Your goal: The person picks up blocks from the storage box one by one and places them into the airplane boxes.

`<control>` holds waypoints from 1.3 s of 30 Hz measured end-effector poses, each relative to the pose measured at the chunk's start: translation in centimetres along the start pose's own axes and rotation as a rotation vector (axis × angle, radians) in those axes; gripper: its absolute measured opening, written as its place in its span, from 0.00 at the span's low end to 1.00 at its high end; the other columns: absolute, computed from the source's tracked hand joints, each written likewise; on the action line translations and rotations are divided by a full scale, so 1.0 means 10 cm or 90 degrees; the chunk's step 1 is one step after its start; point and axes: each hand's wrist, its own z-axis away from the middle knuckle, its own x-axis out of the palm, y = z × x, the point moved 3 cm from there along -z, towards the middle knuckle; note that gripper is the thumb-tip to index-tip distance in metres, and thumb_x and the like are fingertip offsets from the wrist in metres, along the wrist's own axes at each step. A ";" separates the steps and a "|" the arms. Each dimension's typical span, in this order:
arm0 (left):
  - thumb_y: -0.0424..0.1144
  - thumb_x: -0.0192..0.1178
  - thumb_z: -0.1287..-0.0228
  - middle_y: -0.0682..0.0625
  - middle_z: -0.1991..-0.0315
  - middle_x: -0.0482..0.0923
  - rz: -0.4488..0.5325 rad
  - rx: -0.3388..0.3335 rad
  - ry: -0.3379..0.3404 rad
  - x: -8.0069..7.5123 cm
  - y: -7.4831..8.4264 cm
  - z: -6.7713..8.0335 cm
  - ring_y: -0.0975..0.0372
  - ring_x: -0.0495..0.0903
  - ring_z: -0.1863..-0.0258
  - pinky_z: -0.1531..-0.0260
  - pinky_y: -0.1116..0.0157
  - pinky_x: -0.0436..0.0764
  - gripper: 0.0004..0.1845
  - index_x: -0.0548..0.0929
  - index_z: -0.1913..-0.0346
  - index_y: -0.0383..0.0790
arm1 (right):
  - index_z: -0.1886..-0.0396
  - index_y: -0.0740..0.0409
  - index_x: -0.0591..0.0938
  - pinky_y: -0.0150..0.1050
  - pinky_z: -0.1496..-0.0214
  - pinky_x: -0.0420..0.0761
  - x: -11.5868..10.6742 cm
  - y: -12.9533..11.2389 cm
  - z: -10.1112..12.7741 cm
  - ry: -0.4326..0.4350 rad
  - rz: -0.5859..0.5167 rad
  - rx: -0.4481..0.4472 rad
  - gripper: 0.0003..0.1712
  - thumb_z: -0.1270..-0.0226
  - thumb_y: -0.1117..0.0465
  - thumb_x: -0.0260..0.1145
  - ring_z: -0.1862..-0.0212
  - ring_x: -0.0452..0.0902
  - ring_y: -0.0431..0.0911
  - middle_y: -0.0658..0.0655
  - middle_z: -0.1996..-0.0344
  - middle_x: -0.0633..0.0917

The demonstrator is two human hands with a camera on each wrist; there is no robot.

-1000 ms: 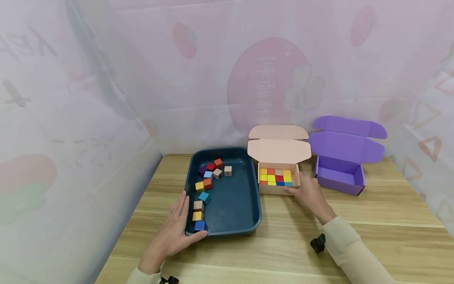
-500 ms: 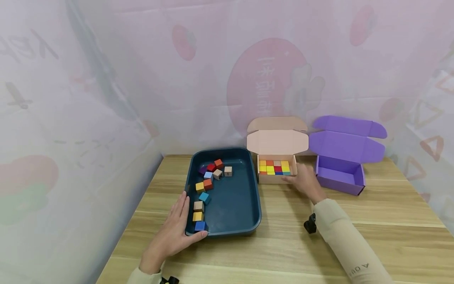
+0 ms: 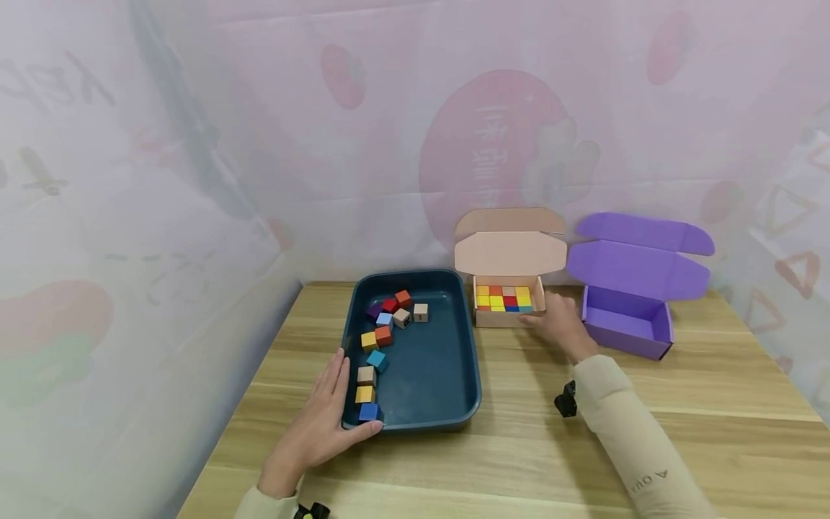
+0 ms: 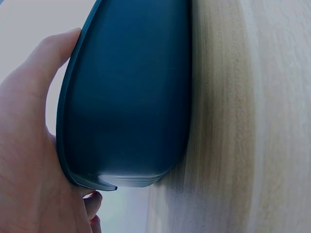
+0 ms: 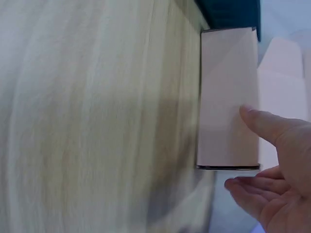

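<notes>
Underneath, a table (image 3: 512,468) bears a blue tray (image 3: 428,371) beside a peach box (image 3: 498,318). The left hand (image 3: 319,427), fingers straight, rests on the tray's rim; the right hand (image 3: 563,326)'s thumb touches the box's front, fingers relaxed. Cubes (image 3: 369,412) lie in both.

Curtained booth (image 3: 214,86): printed cloth walls (image 3: 376,158) on three sides, wood-grain table (image 3: 506,454) between.

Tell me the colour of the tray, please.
The tray is dark teal-blue, best seen in the head view.
</notes>
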 end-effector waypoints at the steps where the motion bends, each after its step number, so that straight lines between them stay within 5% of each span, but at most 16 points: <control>1: 0.76 0.65 0.42 0.43 0.11 0.33 0.002 -0.001 -0.001 0.00 0.00 0.00 0.43 0.43 0.13 0.17 0.35 0.50 0.69 0.42 0.13 0.38 | 0.66 0.67 0.77 0.45 0.66 0.74 -0.03 0.00 0.03 0.001 0.001 0.000 0.26 0.31 0.48 0.76 0.69 0.73 0.52 0.58 0.75 0.76; 4: 0.76 0.64 0.42 0.42 0.11 0.33 0.001 -0.002 0.000 0.01 0.02 0.00 0.42 0.43 0.13 0.18 0.34 0.50 0.69 0.43 0.13 0.38 | 0.51 0.78 0.80 0.56 0.56 0.84 -0.18 0.03 0.16 0.018 0.001 0.000 0.32 0.29 0.48 0.73 0.59 0.83 0.65 0.74 0.63 0.84; 8: 0.76 0.64 0.42 0.42 0.11 0.33 0.000 -0.003 -0.002 0.01 0.01 0.00 0.42 0.43 0.13 0.18 0.35 0.50 0.68 0.43 0.14 0.37 | 0.33 0.82 0.73 0.69 0.39 0.80 -0.48 0.12 0.37 0.065 0.005 0.008 0.40 0.27 0.50 0.70 0.41 0.79 0.76 0.81 0.44 0.83; 20: 0.76 0.65 0.42 0.43 0.11 0.33 0.008 0.001 -0.005 0.02 0.01 -0.01 0.43 0.42 0.13 0.17 0.35 0.49 0.70 0.41 0.13 0.39 | 0.33 0.85 0.70 0.72 0.42 0.79 -1.18 0.92 0.90 0.101 0.032 0.040 0.39 0.21 0.51 0.62 0.42 0.79 0.78 0.85 0.41 0.79; 30: 0.77 0.64 0.42 0.44 0.11 0.32 0.012 -0.001 -0.007 0.03 -0.01 -0.01 0.43 0.42 0.13 0.17 0.35 0.49 0.69 0.41 0.13 0.39 | 0.33 0.86 0.70 0.70 0.44 0.80 -1.18 1.57 1.04 0.037 0.019 0.103 0.40 0.18 0.48 0.57 0.41 0.78 0.79 0.83 0.42 0.80; 39: 0.76 0.65 0.43 0.45 0.11 0.32 0.021 -0.005 -0.006 0.03 -0.03 -0.01 0.44 0.41 0.12 0.17 0.35 0.48 0.70 0.40 0.13 0.41 | 0.34 0.79 0.76 0.72 0.43 0.76 -1.01 1.76 1.02 0.031 -0.012 0.134 0.35 0.15 0.48 0.52 0.37 0.70 0.83 0.85 0.37 0.75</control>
